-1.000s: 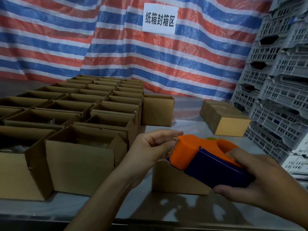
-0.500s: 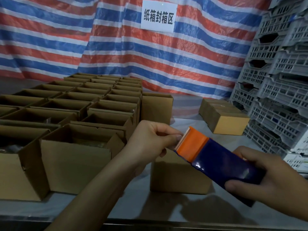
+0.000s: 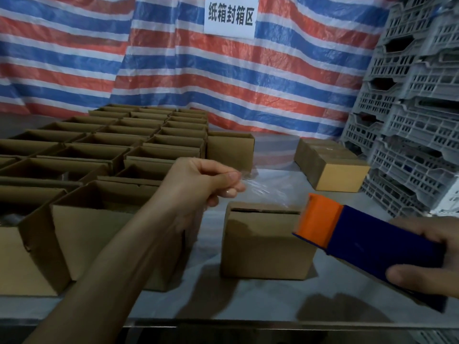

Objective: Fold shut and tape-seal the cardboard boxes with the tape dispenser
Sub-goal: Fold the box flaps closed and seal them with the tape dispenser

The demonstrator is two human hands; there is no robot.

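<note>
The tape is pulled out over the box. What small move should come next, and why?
Probably lower the left hand and press its tape onto the closed box, left side first: the strip stretches from the dispenser in the right hand above the untaped seam.

One head-worn camera looks forward and down, close over the grey metal table (image 3: 260,300). It faces the red, white and blue striped tarpaulin (image 3: 248,83).

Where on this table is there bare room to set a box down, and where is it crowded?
Free: the tabletop between the lone rear box and the sealed boxes; also the front strip between the folded box and the table's near edge. Crowded: the left side, packed with open boxes.
</note>
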